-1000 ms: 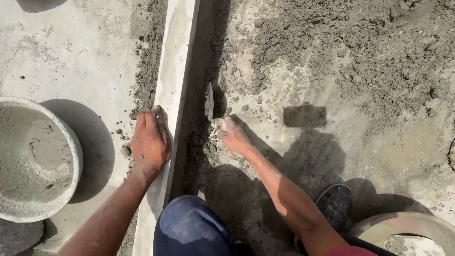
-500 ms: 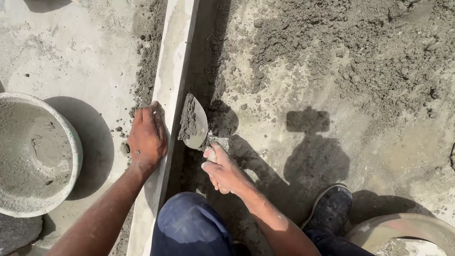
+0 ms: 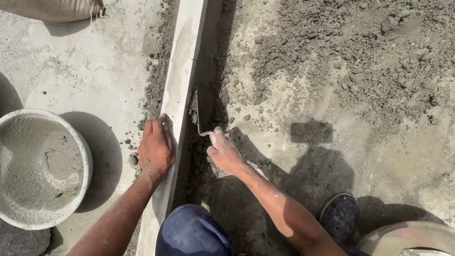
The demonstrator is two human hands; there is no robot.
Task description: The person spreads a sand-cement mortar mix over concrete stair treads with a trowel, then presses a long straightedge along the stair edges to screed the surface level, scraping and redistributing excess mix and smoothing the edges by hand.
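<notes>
Pressing flat and open on the pale straightedge (image 3: 177,109), the left hand (image 3: 155,148) steadied it while the right hand (image 3: 223,152), at three o'clock, clamped the trowel (image 3: 203,114).

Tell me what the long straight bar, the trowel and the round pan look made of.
Bar: probably metal; pale, smooth, straight-edged, mortar-dusted. Trowel: apparently steel; thin, flat blade, grey with mortar, in the right hand. Pan: unclear, metal or plastic; thin rim, cement-coated.
</notes>
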